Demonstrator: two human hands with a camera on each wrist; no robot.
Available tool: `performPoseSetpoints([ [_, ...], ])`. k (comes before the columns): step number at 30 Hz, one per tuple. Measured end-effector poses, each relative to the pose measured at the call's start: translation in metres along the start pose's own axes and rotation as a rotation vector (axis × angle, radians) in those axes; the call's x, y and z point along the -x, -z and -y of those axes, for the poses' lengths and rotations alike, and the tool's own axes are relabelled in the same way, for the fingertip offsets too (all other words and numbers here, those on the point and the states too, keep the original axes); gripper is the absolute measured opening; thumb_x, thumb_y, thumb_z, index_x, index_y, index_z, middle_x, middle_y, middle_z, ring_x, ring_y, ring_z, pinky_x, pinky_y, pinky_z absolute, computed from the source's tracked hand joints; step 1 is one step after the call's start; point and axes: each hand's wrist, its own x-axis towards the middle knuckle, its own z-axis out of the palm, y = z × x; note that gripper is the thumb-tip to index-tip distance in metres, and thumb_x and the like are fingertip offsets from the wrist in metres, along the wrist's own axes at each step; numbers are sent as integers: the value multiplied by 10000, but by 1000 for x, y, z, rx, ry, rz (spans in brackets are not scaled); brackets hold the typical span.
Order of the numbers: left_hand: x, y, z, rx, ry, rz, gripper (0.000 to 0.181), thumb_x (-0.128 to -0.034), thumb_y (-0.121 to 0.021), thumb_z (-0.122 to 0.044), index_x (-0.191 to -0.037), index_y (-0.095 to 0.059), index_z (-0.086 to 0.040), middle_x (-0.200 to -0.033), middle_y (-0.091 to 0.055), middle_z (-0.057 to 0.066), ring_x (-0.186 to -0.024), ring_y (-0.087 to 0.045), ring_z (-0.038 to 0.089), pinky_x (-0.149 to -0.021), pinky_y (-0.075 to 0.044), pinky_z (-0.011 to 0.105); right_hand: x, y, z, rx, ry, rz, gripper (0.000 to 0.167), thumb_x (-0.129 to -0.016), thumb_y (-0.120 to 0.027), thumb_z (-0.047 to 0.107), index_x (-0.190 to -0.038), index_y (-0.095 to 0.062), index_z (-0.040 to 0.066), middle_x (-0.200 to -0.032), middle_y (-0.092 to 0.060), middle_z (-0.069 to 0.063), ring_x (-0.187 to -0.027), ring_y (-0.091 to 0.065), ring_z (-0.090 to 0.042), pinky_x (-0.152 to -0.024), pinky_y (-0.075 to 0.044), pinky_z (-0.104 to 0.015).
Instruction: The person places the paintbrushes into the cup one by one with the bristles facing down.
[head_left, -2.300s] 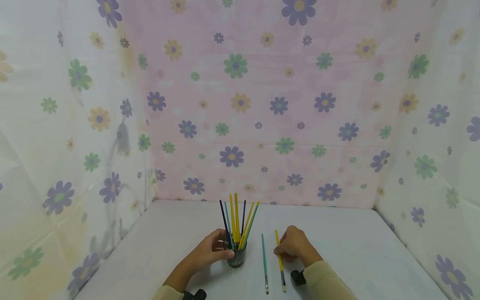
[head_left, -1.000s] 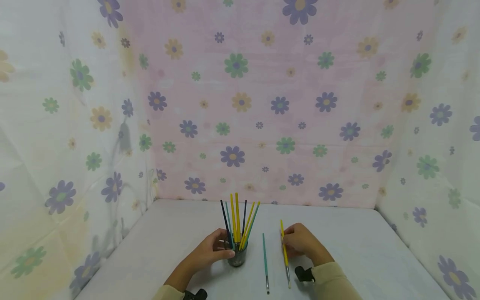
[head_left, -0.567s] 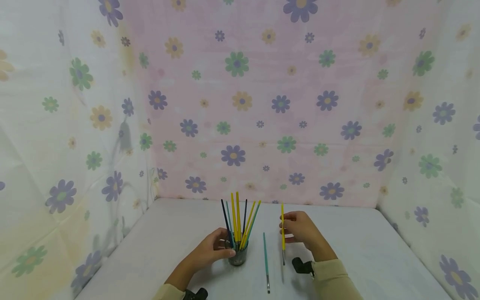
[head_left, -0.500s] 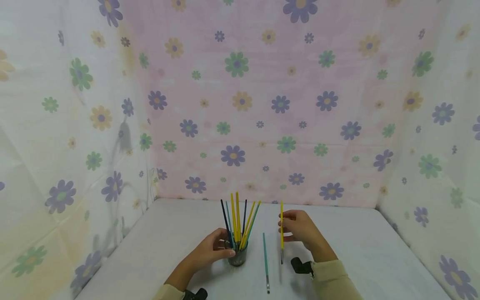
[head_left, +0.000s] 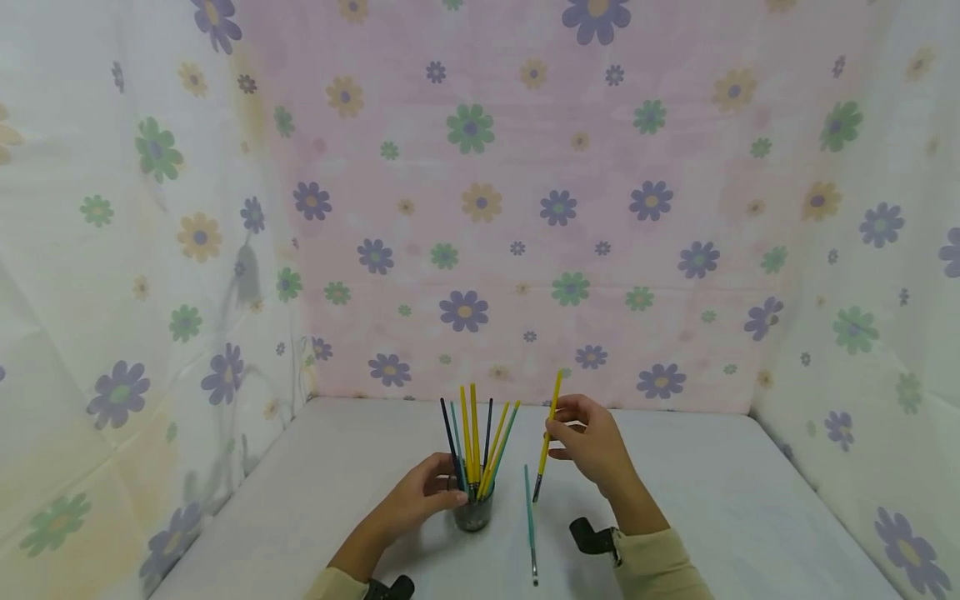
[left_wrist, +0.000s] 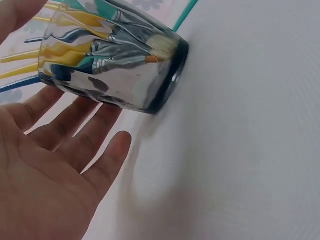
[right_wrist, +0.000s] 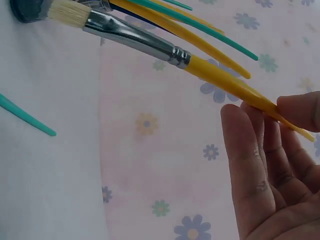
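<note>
My left hand [head_left: 412,500] holds a clear glass [head_left: 474,514] with a dark base, thumb in front and fingers behind. Several paintbrushes [head_left: 474,442] stand in the glass, bristles down, with yellow, teal and dark blue handles. In the left wrist view the bristles show through the glass wall [left_wrist: 130,87]. My right hand [head_left: 596,446] pinches a yellow paintbrush [head_left: 545,446] by its handle, raised above the table and slightly tilted. Its pale bristles [right_wrist: 70,13] point down, as the right wrist view shows. A teal paintbrush [head_left: 531,533] lies between the hands, bristle end toward me.
The white table [head_left: 360,433] ends at a pink flowered cloth [head_left: 517,167] behind, with flowered cloth walls on both sides. Each wrist wears a black device, such as the right wrist's camera mount [head_left: 592,537].
My right hand has picked the yellow paintbrush up off the table, turned it upright and lifted it toward the glass. My left hand and the teal paintbrush have stayed in place.
</note>
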Motion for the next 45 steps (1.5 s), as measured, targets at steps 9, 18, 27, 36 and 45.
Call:
performPoseSetpoints([
  [9,-1,4,-1,54,7,-3,537,-974,-700,-229,-1435,-519,-21,-1442,-576,177,-1282,-607,327,-1065,-530,457,11,-4,9,52,186,-38,253,-953,-761,158,-1180,-653,131,-1099,-685,-100,-922,-748,-228,-762,-641,-300],
  [18,1,2,-6,50,-16,-17,490,-964,-704,-199,-1386,-551,-1,-1379,-616,170,-1252,-623,322,-1059,-527,470,16,-15,12,29,305,-57,241,-941,-784,212,-1132,-648,155,-1052,-696,-79,-883,-761,-205,-763,-638,-281],
  [27,0,3,-3,83,8,7,497,-936,-759,-194,-1339,-541,-1,-1315,-628,149,-1224,-641,285,-1003,-568,383,20,-29,7,30,338,-24,232,-942,-782,229,-1125,-652,172,-1036,-695,-48,-868,-765,-208,-754,-635,-270],
  [36,2,3,-1,35,9,0,508,-913,-797,-247,-1320,-576,-39,-1287,-656,121,-1214,-652,287,-1032,-550,457,17,-47,-8,77,308,14,212,-946,-778,217,-1118,-656,191,-1024,-695,-26,-835,-764,-177,-723,-632,-254],
  [45,1,2,-4,-14,46,-2,507,-910,-797,-302,-1327,-620,-75,-1290,-672,85,-1194,-661,270,-1024,-545,518,16,-57,-20,61,210,73,251,-952,-769,228,-1135,-650,106,-1037,-698,-72,-836,-762,-247,-718,-633,-262],
])
